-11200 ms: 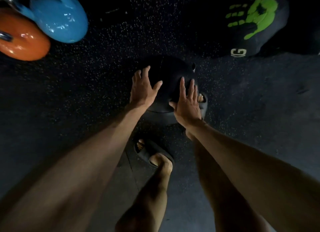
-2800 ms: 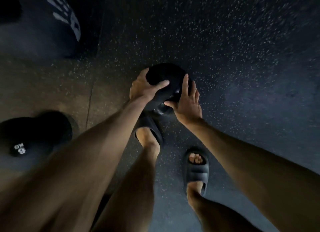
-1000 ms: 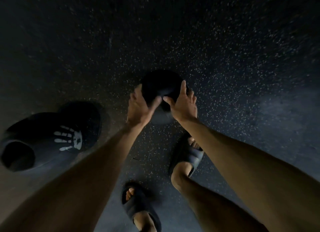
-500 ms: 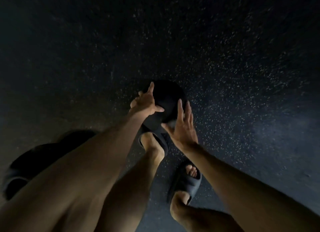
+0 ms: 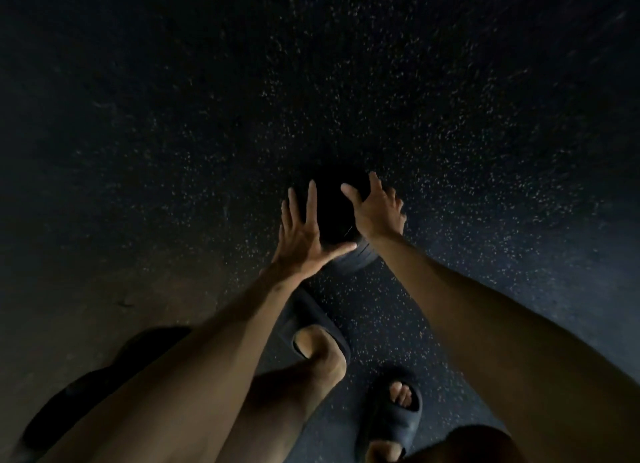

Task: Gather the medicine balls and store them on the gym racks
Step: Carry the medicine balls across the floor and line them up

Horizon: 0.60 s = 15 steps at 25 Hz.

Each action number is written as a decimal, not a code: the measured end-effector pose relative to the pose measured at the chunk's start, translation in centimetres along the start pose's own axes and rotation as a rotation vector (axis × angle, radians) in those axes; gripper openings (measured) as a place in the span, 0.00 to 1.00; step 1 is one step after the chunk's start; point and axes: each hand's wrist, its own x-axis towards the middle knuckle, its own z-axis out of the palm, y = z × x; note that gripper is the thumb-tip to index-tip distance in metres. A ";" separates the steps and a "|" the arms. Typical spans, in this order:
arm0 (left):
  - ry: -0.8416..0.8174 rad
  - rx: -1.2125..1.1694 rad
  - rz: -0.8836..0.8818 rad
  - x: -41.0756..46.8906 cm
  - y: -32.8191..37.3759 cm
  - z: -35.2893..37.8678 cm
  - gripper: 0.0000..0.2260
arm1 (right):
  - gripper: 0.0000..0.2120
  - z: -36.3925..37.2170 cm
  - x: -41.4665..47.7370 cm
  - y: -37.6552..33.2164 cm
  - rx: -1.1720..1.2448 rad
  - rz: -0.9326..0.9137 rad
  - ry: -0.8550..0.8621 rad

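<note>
Both hands have shifted on the black medicine ball (image 5: 332, 213): the left hand (image 5: 303, 236) now lies flat against its left side, fingers straight and spread, thumb beneath. The right hand (image 5: 375, 211) cups its upper right, fingers splayed. It sits between the palms, seemingly clear of the speckled floor (image 5: 485, 151), though the gloom blurs that.

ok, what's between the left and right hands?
The black medicine ball, with the left hand and right hand flanking it, in the head view.
</note>
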 end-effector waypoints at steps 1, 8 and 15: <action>-0.011 0.021 0.001 1.4 0.4 -0.8 0.59 | 0.37 -0.5 1.1 -0.8 0.030 0.045 0.023; -0.085 0.017 -0.207 11.7 4.1 -7.5 0.48 | 0.33 -0.9 0.0 -1.9 0.041 -0.221 0.187; 0.165 -0.147 -0.260 16.2 5.9 -9.6 0.36 | 0.39 -3.2 3.4 -3.7 -0.010 -0.208 0.087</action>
